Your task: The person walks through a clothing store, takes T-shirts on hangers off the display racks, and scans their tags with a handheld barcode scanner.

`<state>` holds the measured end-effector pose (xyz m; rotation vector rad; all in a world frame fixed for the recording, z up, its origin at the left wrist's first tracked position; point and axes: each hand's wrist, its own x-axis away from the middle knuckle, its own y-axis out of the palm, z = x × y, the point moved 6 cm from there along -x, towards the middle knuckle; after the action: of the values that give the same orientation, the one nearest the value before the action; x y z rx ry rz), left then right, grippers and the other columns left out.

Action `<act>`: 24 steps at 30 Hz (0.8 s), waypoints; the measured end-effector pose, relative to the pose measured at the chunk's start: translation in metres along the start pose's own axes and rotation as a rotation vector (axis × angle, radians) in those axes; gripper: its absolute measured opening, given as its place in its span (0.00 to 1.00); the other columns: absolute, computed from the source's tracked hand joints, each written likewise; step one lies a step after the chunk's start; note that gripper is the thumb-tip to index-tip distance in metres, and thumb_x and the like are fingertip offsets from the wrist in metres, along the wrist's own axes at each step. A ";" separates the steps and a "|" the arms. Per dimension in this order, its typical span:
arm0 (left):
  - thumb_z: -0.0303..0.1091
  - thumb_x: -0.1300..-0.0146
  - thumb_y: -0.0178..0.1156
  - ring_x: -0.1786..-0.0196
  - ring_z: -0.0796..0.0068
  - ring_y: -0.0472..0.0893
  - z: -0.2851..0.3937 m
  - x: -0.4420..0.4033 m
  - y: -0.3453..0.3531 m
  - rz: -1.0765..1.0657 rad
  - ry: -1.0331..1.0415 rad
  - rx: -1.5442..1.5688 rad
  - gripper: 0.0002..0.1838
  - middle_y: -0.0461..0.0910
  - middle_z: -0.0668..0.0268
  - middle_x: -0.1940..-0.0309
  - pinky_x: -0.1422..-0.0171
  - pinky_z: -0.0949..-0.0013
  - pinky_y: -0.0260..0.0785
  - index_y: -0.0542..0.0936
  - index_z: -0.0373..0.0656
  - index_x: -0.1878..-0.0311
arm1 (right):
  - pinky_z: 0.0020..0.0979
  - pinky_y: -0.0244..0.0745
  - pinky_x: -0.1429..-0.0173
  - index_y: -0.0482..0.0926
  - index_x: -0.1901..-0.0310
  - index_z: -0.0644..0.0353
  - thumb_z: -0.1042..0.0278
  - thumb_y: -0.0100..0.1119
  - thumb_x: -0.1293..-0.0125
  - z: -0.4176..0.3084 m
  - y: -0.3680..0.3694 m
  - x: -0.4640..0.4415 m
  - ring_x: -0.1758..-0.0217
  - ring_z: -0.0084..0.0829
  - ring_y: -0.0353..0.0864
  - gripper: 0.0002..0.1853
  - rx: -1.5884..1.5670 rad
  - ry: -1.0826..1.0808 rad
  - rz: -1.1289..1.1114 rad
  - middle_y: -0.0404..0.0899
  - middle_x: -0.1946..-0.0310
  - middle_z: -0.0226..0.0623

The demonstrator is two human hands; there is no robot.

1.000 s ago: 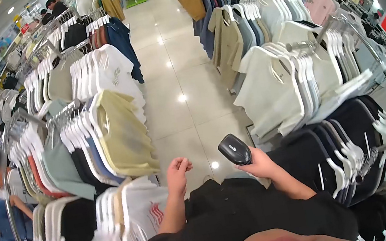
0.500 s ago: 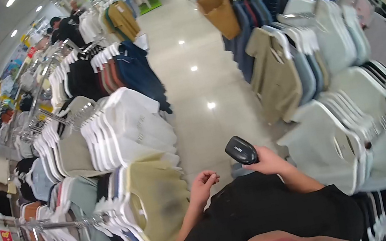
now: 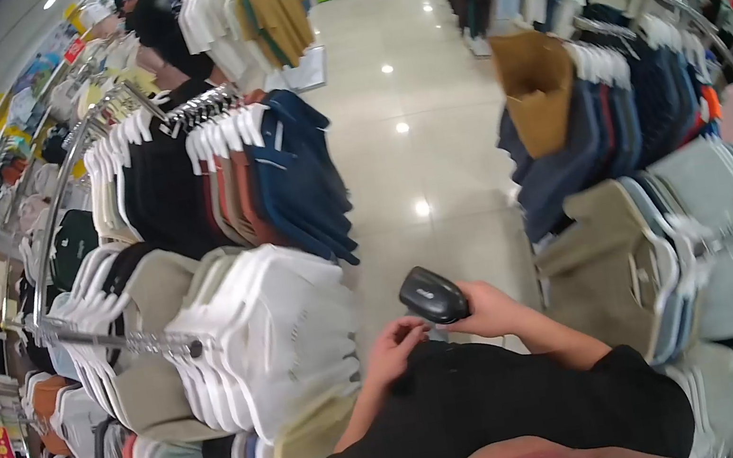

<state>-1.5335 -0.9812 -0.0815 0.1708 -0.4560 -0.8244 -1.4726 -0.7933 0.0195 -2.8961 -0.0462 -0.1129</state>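
My right hand [image 3: 486, 308] is wrapped round a black barcode scanner [image 3: 432, 294], holding it in front of my body with its rounded head pointing up and left. Just left of the scanner is my left hand [image 3: 395, 347], its fingers curled together near the scanner's lower edge. Whether those fingers touch it or pinch something small, I cannot tell. Nearest on the left hangs a row of white shirts [image 3: 281, 324] on white hangers. To the right of my hands, an olive-brown shirt [image 3: 599, 274] faces the aisle.
A tiled aisle [image 3: 409, 165] runs ahead between clothes racks. Dark blue shirts [image 3: 299, 168] hang at the left, and a brown paper-like bag [image 3: 542, 96] stands out above dark garments at the right. A person in black [image 3: 163, 31] is at the far left.
I have moved forward along the aisle, so the racks have slid nearer and lower in view. My left hand has come closer to the scanner, which stays in my right hand.
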 end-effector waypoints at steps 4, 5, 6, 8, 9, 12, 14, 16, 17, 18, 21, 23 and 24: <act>0.29 0.23 0.61 0.47 0.75 0.82 0.053 -0.135 -0.036 -0.137 0.047 -0.019 0.10 0.84 0.67 0.50 0.37 0.68 0.74 0.80 0.39 0.43 | 0.34 0.80 0.43 0.80 0.41 0.62 0.65 0.75 0.36 -0.001 -0.064 -0.113 0.49 0.28 0.87 0.24 -0.033 0.106 0.085 0.89 0.51 0.40; 0.29 0.23 0.61 0.46 0.75 0.82 0.071 -0.166 -0.040 -0.135 0.051 -0.045 0.11 0.83 0.68 0.50 0.36 0.67 0.74 0.79 0.39 0.42 | 0.33 0.80 0.42 0.80 0.41 0.63 0.67 0.76 0.36 0.003 -0.083 -0.142 0.49 0.28 0.86 0.24 -0.055 0.114 0.113 0.88 0.51 0.38; 0.29 0.24 0.62 0.45 0.76 0.81 0.098 -0.192 -0.037 -0.171 0.082 -0.042 0.12 0.83 0.68 0.50 0.36 0.68 0.74 0.79 0.40 0.41 | 0.33 0.79 0.41 0.80 0.41 0.64 0.68 0.77 0.37 0.004 -0.093 -0.162 0.48 0.27 0.85 0.24 -0.092 0.134 0.132 0.87 0.52 0.37; 0.30 0.24 0.63 0.45 0.77 0.81 0.132 -0.245 -0.036 -0.200 0.037 0.002 0.13 0.83 0.67 0.50 0.37 0.69 0.74 0.79 0.39 0.41 | 0.33 0.79 0.40 0.78 0.40 0.65 0.67 0.76 0.36 -0.021 -0.133 -0.206 0.47 0.28 0.84 0.25 -0.105 0.166 0.137 0.86 0.51 0.38; 0.30 0.24 0.63 0.45 0.77 0.81 0.147 -0.268 -0.038 -0.200 0.036 -0.001 0.13 0.83 0.67 0.50 0.37 0.69 0.74 0.79 0.39 0.41 | 0.34 0.79 0.41 0.79 0.41 0.64 0.66 0.75 0.35 -0.026 -0.151 -0.227 0.48 0.29 0.85 0.24 -0.058 0.190 0.171 0.86 0.51 0.39; 0.33 0.24 0.63 0.44 0.77 0.81 0.178 -0.336 -0.046 -0.229 0.030 -0.093 0.15 0.83 0.64 0.49 0.37 0.69 0.74 0.78 0.37 0.39 | 0.36 0.80 0.42 0.79 0.41 0.63 0.63 0.74 0.35 -0.009 -0.193 -0.292 0.48 0.32 0.86 0.24 -0.134 0.129 0.201 0.86 0.51 0.41; 0.33 0.23 0.62 0.43 0.76 0.81 0.219 -0.392 -0.062 -0.220 -0.039 -0.246 0.15 0.83 0.64 0.49 0.37 0.68 0.73 0.77 0.38 0.39 | 0.37 0.80 0.42 0.78 0.39 0.63 0.62 0.75 0.37 0.008 -0.228 -0.348 0.49 0.35 0.87 0.27 -0.056 0.155 0.196 0.86 0.50 0.42; 0.32 0.23 0.62 0.43 0.74 0.82 0.227 -0.437 -0.075 -0.247 -0.030 -0.192 0.15 0.83 0.63 0.48 0.35 0.66 0.73 0.77 0.37 0.39 | 0.38 0.80 0.42 0.78 0.39 0.64 0.61 0.75 0.38 0.031 -0.255 -0.385 0.49 0.37 0.87 0.29 -0.068 0.141 0.214 0.87 0.50 0.43; 0.31 0.23 0.61 0.43 0.72 0.82 0.232 -0.461 -0.086 -0.196 -0.032 -0.118 0.15 0.83 0.62 0.47 0.35 0.65 0.73 0.77 0.36 0.38 | 0.38 0.80 0.43 0.78 0.39 0.64 0.61 0.75 0.38 0.042 -0.269 -0.401 0.49 0.37 0.87 0.28 -0.072 0.159 0.194 0.87 0.51 0.44; 0.29 0.23 0.61 0.43 0.70 0.83 0.241 -0.487 -0.095 -0.147 -0.031 -0.049 0.15 0.83 0.62 0.47 0.34 0.63 0.73 0.76 0.36 0.38 | 0.38 0.80 0.43 0.79 0.39 0.63 0.60 0.75 0.38 0.051 -0.285 -0.418 0.49 0.37 0.87 0.28 -0.075 0.171 0.179 0.87 0.52 0.44; 0.29 0.23 0.58 0.44 0.67 0.84 0.271 -0.565 -0.110 -0.064 -0.066 -0.028 0.15 0.83 0.60 0.45 0.35 0.63 0.73 0.76 0.35 0.38 | 0.37 0.80 0.43 0.79 0.40 0.63 0.59 0.75 0.39 0.091 -0.335 -0.469 0.50 0.37 0.88 0.28 -0.068 0.195 0.160 0.88 0.54 0.44; 0.31 0.22 0.58 0.46 0.69 0.84 0.297 -0.620 -0.122 0.003 -0.078 -0.113 0.14 0.84 0.57 0.44 0.39 0.65 0.73 0.77 0.36 0.38 | 0.37 0.80 0.44 0.79 0.40 0.63 0.59 0.75 0.39 0.097 -0.382 -0.503 0.51 0.37 0.88 0.28 -0.017 0.223 0.230 0.88 0.54 0.45; 0.31 0.22 0.58 0.47 0.70 0.84 0.309 -0.645 -0.128 0.006 -0.073 -0.120 0.14 0.84 0.57 0.44 0.39 0.66 0.73 0.77 0.36 0.39 | 0.37 0.80 0.44 0.80 0.41 0.62 0.60 0.75 0.40 0.099 -0.396 -0.513 0.51 0.37 0.88 0.28 0.033 0.271 0.273 0.88 0.54 0.45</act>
<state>-2.1394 -0.5816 -0.0565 0.0281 -0.4738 -0.8516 -1.9926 -0.3969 -0.0228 -2.7939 0.3892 -0.4462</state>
